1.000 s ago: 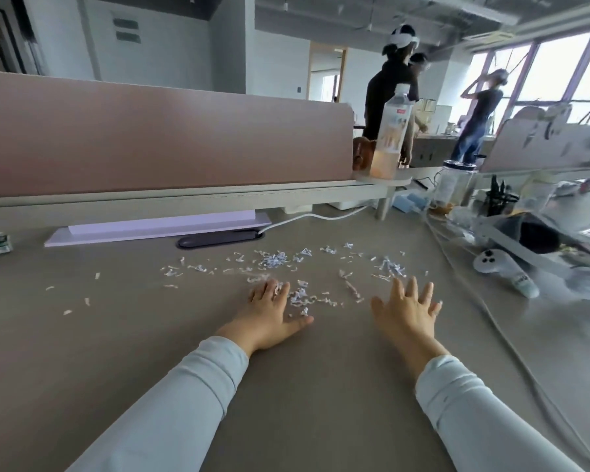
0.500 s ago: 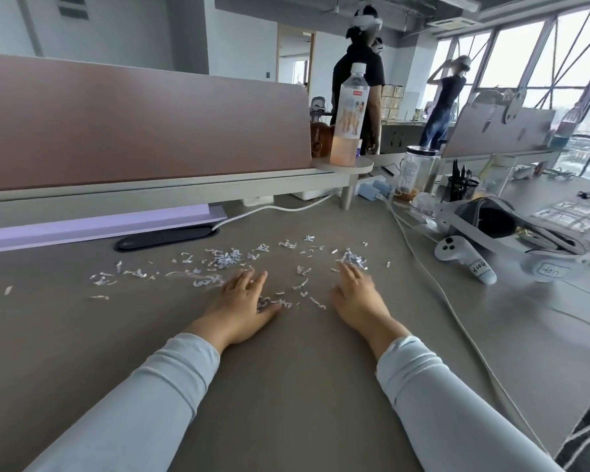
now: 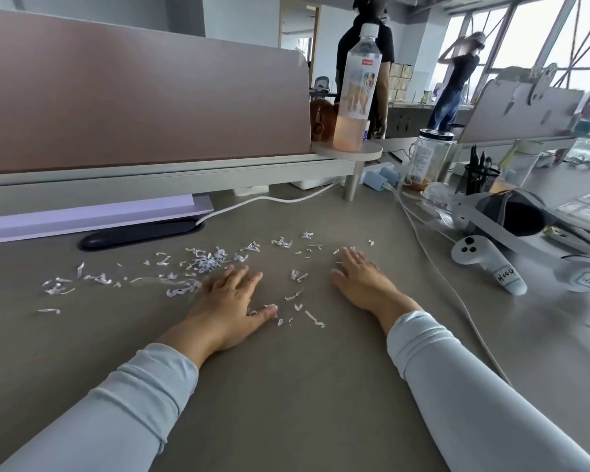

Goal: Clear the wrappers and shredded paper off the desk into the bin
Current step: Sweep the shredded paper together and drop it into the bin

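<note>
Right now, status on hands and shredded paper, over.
Left hand, right hand open, on grey desk. White shredded paper scattered between and left of them. White cable close right; no bin seen.

Head-worn view, down over desk (image 3: 286, 386)

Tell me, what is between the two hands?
A few bits of shredded paper lie on the desk between the left hand and the right hand, in the head view.

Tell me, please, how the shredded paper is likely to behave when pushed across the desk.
The shredded paper is thin curled slivers, so probably very light and floppy. Scattered loose across the desk, pieces would likely slide easily yet stray sideways.
</note>
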Demonstrator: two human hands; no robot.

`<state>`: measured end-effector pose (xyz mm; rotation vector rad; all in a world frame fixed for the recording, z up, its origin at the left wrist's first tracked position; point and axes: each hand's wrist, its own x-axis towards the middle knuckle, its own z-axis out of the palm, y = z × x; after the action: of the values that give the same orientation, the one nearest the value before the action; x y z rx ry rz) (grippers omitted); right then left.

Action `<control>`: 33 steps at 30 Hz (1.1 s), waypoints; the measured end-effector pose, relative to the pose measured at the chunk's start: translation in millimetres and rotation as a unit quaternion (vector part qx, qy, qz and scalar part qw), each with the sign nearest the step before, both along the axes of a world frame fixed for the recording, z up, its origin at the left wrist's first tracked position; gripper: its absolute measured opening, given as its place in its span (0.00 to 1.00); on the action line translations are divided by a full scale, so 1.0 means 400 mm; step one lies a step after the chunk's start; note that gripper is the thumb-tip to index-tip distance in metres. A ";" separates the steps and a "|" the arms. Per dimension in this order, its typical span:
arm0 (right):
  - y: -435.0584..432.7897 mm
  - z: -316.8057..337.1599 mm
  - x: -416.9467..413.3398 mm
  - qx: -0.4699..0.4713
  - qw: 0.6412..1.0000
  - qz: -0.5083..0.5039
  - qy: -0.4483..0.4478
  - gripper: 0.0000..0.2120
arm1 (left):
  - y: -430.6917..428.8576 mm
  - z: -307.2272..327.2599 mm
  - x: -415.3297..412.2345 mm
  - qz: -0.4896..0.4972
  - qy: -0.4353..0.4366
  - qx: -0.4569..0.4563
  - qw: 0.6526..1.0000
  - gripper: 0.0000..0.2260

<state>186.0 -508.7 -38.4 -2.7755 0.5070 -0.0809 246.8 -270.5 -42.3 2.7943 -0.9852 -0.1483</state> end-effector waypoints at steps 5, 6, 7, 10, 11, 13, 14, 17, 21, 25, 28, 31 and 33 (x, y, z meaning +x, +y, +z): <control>0.065 0.010 0.029 0.081 0.981 0.134 -0.114 0.21 | -0.013 -0.001 0.048 0.029 -0.013 -0.065 0.997 0.30; 0.045 0.015 0.035 0.067 0.982 0.104 -0.141 0.21 | -0.017 -0.001 0.055 0.031 -0.013 -0.068 0.997 0.30; 0.015 0.016 0.043 0.049 0.984 0.059 -0.159 0.21 | -0.020 -0.001 0.060 0.033 -0.013 -0.069 0.997 0.30; -0.079 0.008 0.067 0.018 0.988 -0.084 -0.128 0.24 | -0.029 -0.005 0.062 0.036 -0.019 -0.064 0.997 0.29; -0.101 0.001 0.078 0.021 0.988 -0.114 -0.099 0.26 | -0.030 -0.007 0.062 0.036 -0.023 -0.060 0.997 0.29; -0.122 -0.013 0.099 0.033 0.989 -0.139 -0.044 0.28 | -0.030 -0.009 0.059 0.033 -0.031 -0.051 0.998 0.29; -0.126 -0.016 0.111 0.033 0.989 -0.140 -0.025 0.29 | -0.029 -0.008 0.059 0.033 -0.033 -0.047 0.998 0.29; -0.128 -0.015 0.145 0.012 0.993 -0.116 0.005 0.30 | -0.030 -0.008 0.061 0.036 -0.023 -0.045 0.998 0.29; -0.087 -0.002 0.190 0.003 1.000 0.008 0.021 0.28 | -0.033 -0.011 0.064 0.043 -0.028 -0.042 0.998 0.30; -0.038 0.014 0.239 0.006 0.995 0.089 0.032 0.27 | -0.032 -0.009 0.063 0.074 -0.048 -0.013 0.996 0.32; -0.003 0.026 0.260 0.024 0.989 0.144 0.032 0.24 | -0.031 -0.005 0.064 0.088 -0.050 0.001 0.995 0.33; 0.049 0.033 0.253 0.055 0.972 0.224 0.035 0.21 | -0.026 -0.003 0.066 0.092 -0.043 0.004 0.995 0.34; 0.077 0.029 0.237 0.072 0.963 0.258 0.039 0.20 | -0.023 -0.002 0.065 0.092 -0.035 -0.002 0.995 0.34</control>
<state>280.9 -477.9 -26.9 -2.6788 -0.1985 0.1774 272.7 -279.6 -43.0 2.8853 -0.7363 -0.0250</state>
